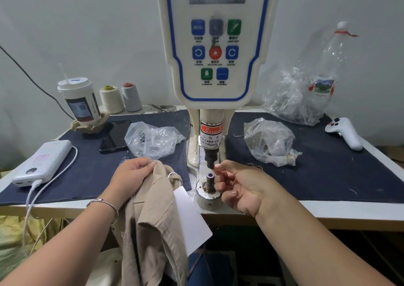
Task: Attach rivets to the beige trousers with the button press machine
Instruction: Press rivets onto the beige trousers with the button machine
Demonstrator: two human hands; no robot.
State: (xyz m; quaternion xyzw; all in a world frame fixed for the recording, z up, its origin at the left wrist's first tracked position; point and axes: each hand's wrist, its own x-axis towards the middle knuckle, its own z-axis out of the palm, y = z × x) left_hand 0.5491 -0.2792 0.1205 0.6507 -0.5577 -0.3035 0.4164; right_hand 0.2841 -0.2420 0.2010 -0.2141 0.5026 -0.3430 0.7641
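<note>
The button press machine point(215, 45) stands at the table's middle, its black upper punch point(210, 157) above the lower die post point(210, 179). My left hand point(133, 176) grips the beige trousers point(153, 220), which hang over the table's front edge with a white tag point(192, 218). My right hand point(238, 185) is beside the die, its index fingertip and thumb pinched together right under the punch; whether a rivet is between them cannot be seen. The trousers lie left of the die, not on it.
Clear plastic bags of small parts lie left point(153, 139) and right point(271, 141) of the machine on a dark cloth. A phone point(114, 136), power bank point(42, 162), cup point(78, 99), thread cones point(120, 97), bottle point(328, 67) and white controller point(345, 132) stand around.
</note>
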